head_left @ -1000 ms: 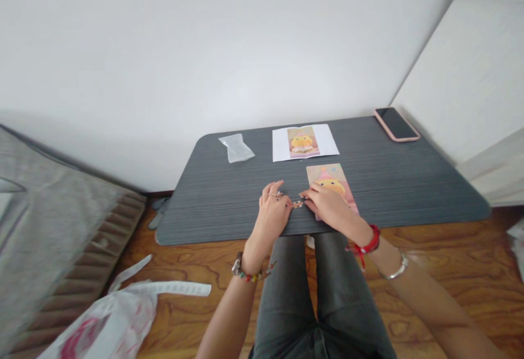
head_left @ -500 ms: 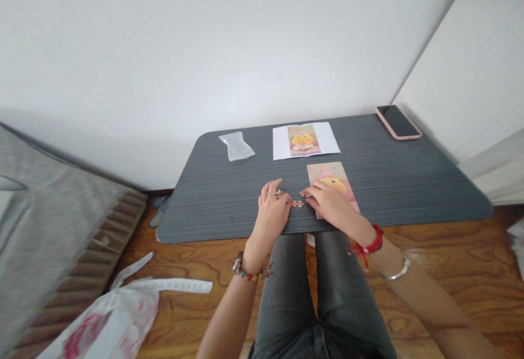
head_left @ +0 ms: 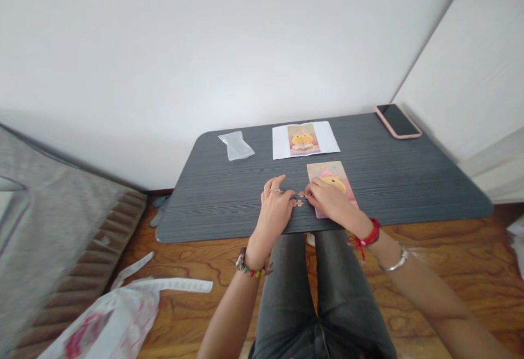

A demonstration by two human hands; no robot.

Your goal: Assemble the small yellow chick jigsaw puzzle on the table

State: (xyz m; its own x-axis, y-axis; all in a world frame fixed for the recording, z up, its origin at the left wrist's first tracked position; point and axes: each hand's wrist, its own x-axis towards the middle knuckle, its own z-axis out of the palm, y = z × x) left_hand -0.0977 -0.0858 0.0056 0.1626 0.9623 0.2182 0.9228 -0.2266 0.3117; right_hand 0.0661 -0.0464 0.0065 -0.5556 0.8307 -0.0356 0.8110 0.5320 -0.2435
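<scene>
Between my hands, small pink and tan jigsaw pieces point(head_left: 299, 203) lie joined on the dark tabletop. My left hand point(head_left: 275, 206) is at their left end, thumb and a finger holding their edge and another finger raised. Just above them is another small jigsaw piece point(head_left: 302, 195). My right hand point(head_left: 328, 199) pinches its right end, fingertips partly hiding it. Under my right hand and wrist lies the jigsaw picture point(head_left: 349, 195), showing a yellow figure with a pink hat; its lower part is partly covered.
A white reference sheet point(head_left: 280, 143) with the same picture lies behind my hands. To its left is a clear plastic bag point(head_left: 237, 146); a pink-cased phone point(head_left: 398, 121) rests at the back right. The table point(head_left: 216, 201) ends close to my legs, its back edge along the wall.
My left hand has moved slightly right and up. The right hand has shifted a little left, fingers drawn closer together, and the upper piece shows more clearly.
</scene>
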